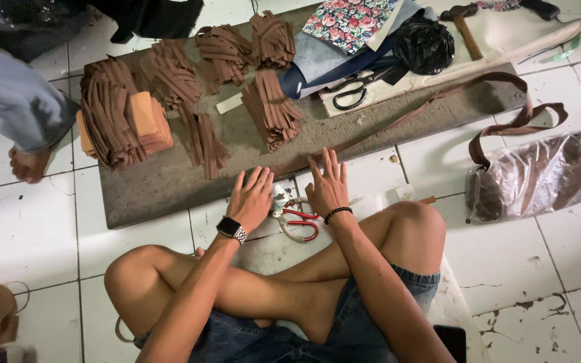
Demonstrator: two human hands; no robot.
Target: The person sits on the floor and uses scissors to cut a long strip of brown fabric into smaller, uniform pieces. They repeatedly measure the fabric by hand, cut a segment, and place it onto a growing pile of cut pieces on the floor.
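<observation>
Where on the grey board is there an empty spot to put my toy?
The grey board is bare at its near left corner, below the brown strip stacks and beside the left hand. The far side is crowded with strips, scissors and fabric.

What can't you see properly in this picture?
All in the head view:
- Red-handled scissors: partly hidden between the left hand and right hand, so the blades do not show.
- Clear bag: brown contents blurred by the plastic, cut off at the right edge.
- Another person's foot and grey trouser leg: cut off at the left edge.
- Hammer: its handle end is hidden under white material.
</observation>
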